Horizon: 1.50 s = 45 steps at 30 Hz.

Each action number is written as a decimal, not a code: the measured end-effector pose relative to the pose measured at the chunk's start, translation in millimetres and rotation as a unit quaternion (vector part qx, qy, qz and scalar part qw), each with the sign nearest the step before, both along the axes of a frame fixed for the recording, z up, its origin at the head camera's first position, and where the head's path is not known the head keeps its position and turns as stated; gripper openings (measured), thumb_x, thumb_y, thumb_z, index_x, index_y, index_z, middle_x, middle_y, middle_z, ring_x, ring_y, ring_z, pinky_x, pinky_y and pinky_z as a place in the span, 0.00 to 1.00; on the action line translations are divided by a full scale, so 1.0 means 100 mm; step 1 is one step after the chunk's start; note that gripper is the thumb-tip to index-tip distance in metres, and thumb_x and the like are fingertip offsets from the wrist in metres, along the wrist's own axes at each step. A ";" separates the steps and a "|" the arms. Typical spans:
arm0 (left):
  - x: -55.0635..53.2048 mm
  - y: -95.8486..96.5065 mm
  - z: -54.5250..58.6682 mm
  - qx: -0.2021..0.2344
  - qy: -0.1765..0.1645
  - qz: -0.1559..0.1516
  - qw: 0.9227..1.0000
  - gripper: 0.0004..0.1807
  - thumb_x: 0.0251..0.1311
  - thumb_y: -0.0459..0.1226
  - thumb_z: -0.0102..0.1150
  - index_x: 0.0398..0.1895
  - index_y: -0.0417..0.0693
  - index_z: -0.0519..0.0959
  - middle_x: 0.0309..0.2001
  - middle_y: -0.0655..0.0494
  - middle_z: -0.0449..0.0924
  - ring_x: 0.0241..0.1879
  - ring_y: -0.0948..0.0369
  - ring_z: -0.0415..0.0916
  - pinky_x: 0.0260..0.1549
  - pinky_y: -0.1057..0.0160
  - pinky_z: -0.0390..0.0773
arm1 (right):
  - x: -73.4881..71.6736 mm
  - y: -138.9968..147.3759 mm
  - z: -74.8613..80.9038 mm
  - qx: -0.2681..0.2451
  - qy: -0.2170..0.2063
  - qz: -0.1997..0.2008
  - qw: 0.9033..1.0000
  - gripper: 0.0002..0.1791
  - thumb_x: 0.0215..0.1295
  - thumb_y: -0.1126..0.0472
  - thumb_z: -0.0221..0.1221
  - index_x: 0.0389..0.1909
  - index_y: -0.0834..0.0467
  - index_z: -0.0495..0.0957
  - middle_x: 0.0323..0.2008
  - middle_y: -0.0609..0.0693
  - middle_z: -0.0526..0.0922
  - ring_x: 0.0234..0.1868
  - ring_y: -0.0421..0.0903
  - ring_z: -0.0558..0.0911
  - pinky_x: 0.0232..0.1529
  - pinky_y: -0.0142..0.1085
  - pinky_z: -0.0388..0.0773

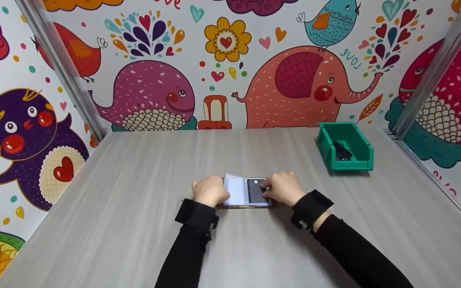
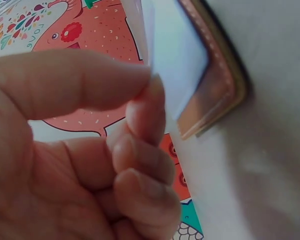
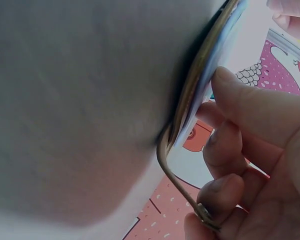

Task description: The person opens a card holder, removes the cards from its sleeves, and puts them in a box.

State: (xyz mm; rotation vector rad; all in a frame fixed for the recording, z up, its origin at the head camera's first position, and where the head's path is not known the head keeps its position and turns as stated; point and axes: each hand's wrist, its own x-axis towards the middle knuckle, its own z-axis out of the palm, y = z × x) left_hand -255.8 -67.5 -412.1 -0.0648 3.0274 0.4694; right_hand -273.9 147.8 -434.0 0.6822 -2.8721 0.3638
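Observation:
A small brown card holder (image 1: 246, 207) lies spread on the table, its stitched cover edge (image 2: 229, 82) showing in the left wrist view. My left hand (image 1: 211, 190) pinches the edge of a whitish translucent sleeve (image 2: 175, 55) between thumb and forefinger, lifting it slightly off the cover. On the right side a dark card (image 1: 254, 193) with a small pale chip lies over a sleeve. My right hand (image 1: 285, 187) has its thumb and curled forefinger at the card's right edge. A closing strap with a metal snap (image 3: 205, 210) sticks out beside the right fingers.
A green open bin (image 1: 350, 165) with black items (image 1: 341, 152) in it stands at the back right of the grey wood-grain table (image 1: 134, 232). Printed cartoon panels (image 1: 222, 80) and metal posts (image 1: 60, 68) bound the table.

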 end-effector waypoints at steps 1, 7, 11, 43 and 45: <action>0.00 0.00 0.00 0.000 -0.002 0.000 1.000 0.07 0.47 0.36 0.63 0.32 0.48 0.82 0.37 0.54 0.83 0.35 0.55 0.75 0.51 0.47 0.65 | 0.00 0.00 0.00 0.001 -0.001 -0.001 1.000 0.13 0.48 0.58 0.75 0.37 0.54 0.90 0.35 0.50 0.88 0.37 0.55 0.84 0.43 0.52 0.72; 0.00 0.01 -0.03 -0.010 -0.001 0.000 1.000 0.09 0.50 0.36 0.64 0.35 0.47 0.83 0.41 0.53 0.84 0.38 0.54 0.77 0.50 0.47 0.65 | 0.01 0.00 0.00 0.000 -0.002 -0.003 1.000 0.13 0.49 0.58 0.75 0.37 0.54 0.90 0.36 0.50 0.88 0.38 0.55 0.84 0.42 0.52 0.72; 0.00 0.02 -0.05 -0.021 0.001 -0.001 1.000 0.08 0.50 0.37 0.64 0.34 0.47 0.83 0.40 0.53 0.84 0.39 0.53 0.79 0.47 0.49 0.66 | 0.01 0.00 0.00 -0.003 0.004 -0.006 1.000 0.12 0.49 0.58 0.75 0.36 0.54 0.90 0.35 0.49 0.88 0.37 0.54 0.84 0.41 0.51 0.72; -0.01 0.02 -0.09 -0.026 0.003 0.012 1.000 0.09 0.50 0.36 0.66 0.37 0.47 0.84 0.39 0.52 0.83 0.37 0.54 0.77 0.48 0.50 0.65 | 0.03 -0.01 0.00 -0.009 -0.009 -0.012 1.000 0.13 0.49 0.58 0.75 0.38 0.54 0.90 0.36 0.50 0.88 0.38 0.55 0.84 0.38 0.48 0.69; -0.01 0.03 -0.09 -0.025 0.004 0.013 1.000 0.10 0.51 0.36 0.66 0.37 0.47 0.84 0.40 0.52 0.84 0.37 0.54 0.77 0.48 0.50 0.66 | 0.03 -0.01 0.01 -0.007 -0.011 -0.012 1.000 0.13 0.49 0.58 0.75 0.38 0.55 0.89 0.36 0.50 0.88 0.38 0.54 0.84 0.38 0.47 0.68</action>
